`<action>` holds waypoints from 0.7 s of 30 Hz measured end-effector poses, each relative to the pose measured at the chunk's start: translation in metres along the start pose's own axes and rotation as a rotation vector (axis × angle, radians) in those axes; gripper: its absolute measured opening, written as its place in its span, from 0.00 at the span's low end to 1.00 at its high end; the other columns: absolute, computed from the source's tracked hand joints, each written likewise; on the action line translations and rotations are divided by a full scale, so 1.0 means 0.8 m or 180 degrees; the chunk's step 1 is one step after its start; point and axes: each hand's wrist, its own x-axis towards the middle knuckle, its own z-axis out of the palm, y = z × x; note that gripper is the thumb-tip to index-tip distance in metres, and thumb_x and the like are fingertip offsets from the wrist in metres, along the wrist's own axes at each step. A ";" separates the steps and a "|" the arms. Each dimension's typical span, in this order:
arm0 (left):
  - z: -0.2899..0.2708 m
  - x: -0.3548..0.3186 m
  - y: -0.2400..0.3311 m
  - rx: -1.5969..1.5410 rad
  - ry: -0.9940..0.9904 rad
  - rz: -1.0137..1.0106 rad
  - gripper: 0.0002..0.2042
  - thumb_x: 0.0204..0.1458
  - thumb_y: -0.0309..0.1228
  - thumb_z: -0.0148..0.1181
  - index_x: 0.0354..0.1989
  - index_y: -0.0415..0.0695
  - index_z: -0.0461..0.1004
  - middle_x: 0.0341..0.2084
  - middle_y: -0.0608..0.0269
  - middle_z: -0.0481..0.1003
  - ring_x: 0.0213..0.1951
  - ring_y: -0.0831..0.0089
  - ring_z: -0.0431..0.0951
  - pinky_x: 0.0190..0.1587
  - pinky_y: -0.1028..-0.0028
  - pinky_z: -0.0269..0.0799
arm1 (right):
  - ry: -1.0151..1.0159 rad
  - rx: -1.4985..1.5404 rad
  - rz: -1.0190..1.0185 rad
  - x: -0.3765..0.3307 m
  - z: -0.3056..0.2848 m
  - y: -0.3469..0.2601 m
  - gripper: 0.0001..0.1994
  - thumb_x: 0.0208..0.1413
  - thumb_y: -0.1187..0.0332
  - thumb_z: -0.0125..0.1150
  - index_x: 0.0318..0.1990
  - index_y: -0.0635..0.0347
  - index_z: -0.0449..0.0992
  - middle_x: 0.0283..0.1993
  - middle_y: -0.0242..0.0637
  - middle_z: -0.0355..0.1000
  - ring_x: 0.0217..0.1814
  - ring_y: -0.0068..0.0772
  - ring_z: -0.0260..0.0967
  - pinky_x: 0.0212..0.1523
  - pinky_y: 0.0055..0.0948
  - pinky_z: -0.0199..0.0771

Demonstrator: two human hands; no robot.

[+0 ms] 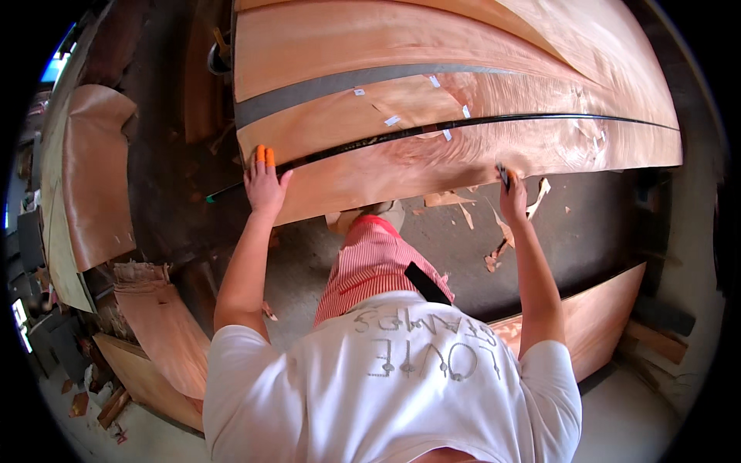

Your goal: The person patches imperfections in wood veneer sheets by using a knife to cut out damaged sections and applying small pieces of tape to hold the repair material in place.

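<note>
A reddish-brown wood veneer sheet [370, 177] lies across the bench before me, with small white tape pieces [392, 120] stuck on it. Along its length runs a thin, dark straightedge [370, 140] that juts past the sheet's left end. My left hand [265, 187] rests with fingers stretched out at the left end, next to the straightedge; two fingertips wear orange covers. At the near edge, toward the right, my right hand [512, 197] is closed around a small dark tool like a utility knife [503, 176]. Its tip is too small to make out.
More veneer [370, 38] lies farther back on the bench, beyond a grey strip [309, 86]. Torn veneer scraps [500, 245] litter the floor. At left hang or lean curved veneer sheets [96, 177], with a stack [158, 316] nearer. Another board [610, 305] stands behind my right arm.
</note>
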 end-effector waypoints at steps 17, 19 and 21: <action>-0.011 0.003 -0.058 -0.0539 -0.0192 0.0462 0.33 0.44 0.49 0.59 0.58 0.46 0.59 0.60 0.58 0.56 0.60 0.61 0.55 0.48 0.56 0.61 | -0.0882 0.1923 0.0894 -0.186 0.082 -0.327 0.16 0.54 0.76 0.47 0.52 0.56 0.69 0.24 0.33 0.68 0.24 0.25 0.64 0.28 0.25 0.65; -0.009 0.005 -0.098 -0.1188 -0.0063 0.1027 0.33 0.44 0.45 0.60 0.58 0.43 0.58 0.60 0.54 0.55 0.59 0.57 0.57 0.53 0.61 0.59 | -0.0890 0.1674 0.0567 -0.124 0.106 -0.401 0.21 0.52 0.78 0.47 0.55 0.49 0.67 0.25 0.39 0.70 0.26 0.36 0.67 0.30 0.31 0.68; -0.008 0.005 -0.140 -0.1569 -0.0095 0.1158 0.36 0.40 0.39 0.64 0.58 0.42 0.57 0.59 0.50 0.55 0.58 0.55 0.59 0.56 0.60 0.57 | -0.1462 0.1063 0.0501 -0.051 0.143 -0.466 0.28 0.49 0.76 0.49 0.59 0.40 0.61 0.32 0.47 0.72 0.32 0.50 0.70 0.32 0.42 0.69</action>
